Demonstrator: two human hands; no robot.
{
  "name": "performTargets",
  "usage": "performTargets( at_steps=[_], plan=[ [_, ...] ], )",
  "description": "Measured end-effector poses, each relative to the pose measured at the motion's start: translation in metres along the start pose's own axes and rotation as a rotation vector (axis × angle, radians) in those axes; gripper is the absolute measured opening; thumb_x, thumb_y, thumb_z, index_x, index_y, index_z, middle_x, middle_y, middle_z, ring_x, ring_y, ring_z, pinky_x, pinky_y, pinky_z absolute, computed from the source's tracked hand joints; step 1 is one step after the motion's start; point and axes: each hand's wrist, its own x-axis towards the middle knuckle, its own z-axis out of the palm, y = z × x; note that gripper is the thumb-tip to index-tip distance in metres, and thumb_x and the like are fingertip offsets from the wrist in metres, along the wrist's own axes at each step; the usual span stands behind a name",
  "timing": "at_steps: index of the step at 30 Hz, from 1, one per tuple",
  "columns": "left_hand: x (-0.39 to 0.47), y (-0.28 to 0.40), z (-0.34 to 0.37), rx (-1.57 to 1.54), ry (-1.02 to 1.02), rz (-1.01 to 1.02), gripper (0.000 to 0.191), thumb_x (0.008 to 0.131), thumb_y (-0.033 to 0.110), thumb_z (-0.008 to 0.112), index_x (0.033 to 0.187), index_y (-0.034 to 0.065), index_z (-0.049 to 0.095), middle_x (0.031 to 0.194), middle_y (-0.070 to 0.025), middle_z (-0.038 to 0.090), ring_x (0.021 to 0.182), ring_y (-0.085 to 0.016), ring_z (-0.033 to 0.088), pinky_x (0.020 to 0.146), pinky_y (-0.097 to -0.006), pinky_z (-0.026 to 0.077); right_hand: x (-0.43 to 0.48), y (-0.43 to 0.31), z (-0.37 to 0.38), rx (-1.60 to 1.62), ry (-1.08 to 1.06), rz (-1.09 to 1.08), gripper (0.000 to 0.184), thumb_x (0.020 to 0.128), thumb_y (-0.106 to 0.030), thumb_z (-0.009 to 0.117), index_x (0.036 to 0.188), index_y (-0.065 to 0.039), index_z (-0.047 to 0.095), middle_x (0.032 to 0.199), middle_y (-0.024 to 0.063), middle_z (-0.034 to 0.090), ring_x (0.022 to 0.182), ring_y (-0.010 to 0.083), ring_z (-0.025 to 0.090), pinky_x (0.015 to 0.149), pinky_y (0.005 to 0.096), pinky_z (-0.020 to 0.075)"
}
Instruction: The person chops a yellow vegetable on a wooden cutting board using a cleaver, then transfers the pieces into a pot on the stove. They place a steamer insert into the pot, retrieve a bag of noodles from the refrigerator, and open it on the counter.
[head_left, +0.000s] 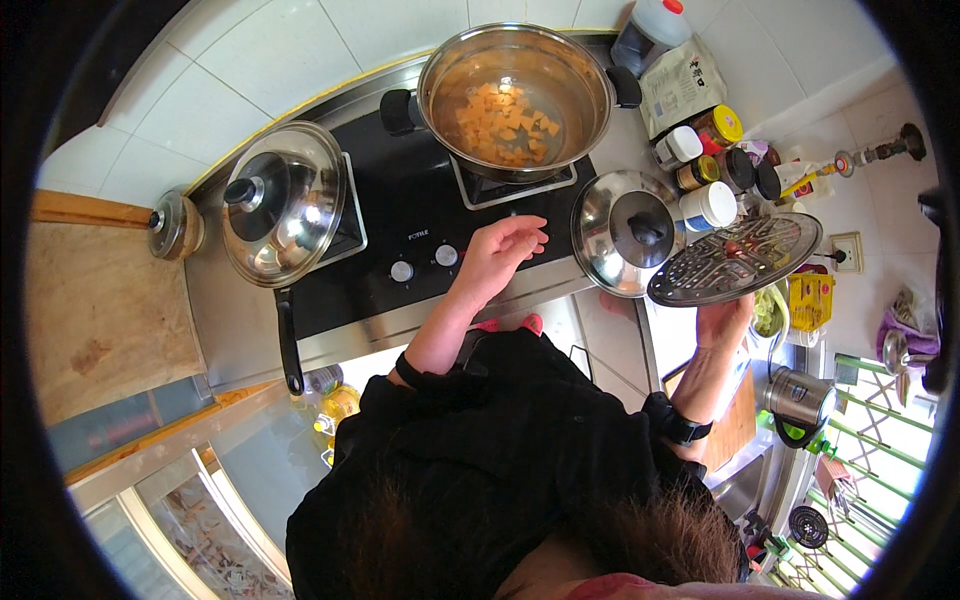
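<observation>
My right hand (724, 322) holds a round perforated metal steamer plate (739, 259) from below, tilted, beside the stainless steel lid with a black knob (600, 247). My left hand (504, 251) is over the front of the black gas hob (382, 187), fingers curled loosely with nothing visible in them. Beyond it, a two-handled steel pot (592, 135) stands on the right burner, with orange cubes (502, 124) in liquid. On the left burner, a long-handled pan (289, 337) is covered by a domed lid (315, 202).
Jars (709, 206), a bag with writing (682, 82) and a red-capped jug (651, 34) crowd the right rear corner. A wooden board (112, 315) lies at the left, near a small lidded pot (175, 225). A steel kettle (799, 397) and cutting board (731, 427) are at the right.
</observation>
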Motion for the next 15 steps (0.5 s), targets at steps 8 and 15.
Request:
performTargets(
  at_steps=[8,15],
  plan=[
    [0.004,0.002,-0.005,-0.025,0.054,0.053,0.025,0.097,0.007,0.059,0.121,0.0005,0.064,0.102,-0.009,0.07,0.09,-0.015,0.067,0.081,-0.0271,0.053,-0.001,-0.002,0.007,0.001,-0.085,0.011,0.043,0.091,-0.013,0.063,0.13,0.002,0.053,0.128,0.0149,0.062,0.115,0.0262,0.061,0.101,0.044,0.0494],
    [0.002,0.009,-0.014,-0.06,0.098,0.055,0.026,0.097,0.007,0.059,0.121,-0.0016,0.063,0.102,-0.0098,0.07,0.091,-0.016,0.067,0.082,-0.0275,0.054,0.003,0.006,0.013,-0.097,-0.068,0.046,0.046,0.09,-0.015,0.062,0.132,0.001,0.052,0.13,0.0139,0.06,0.116,0.0271,0.06,0.102,0.045,0.0495]
  ],
)
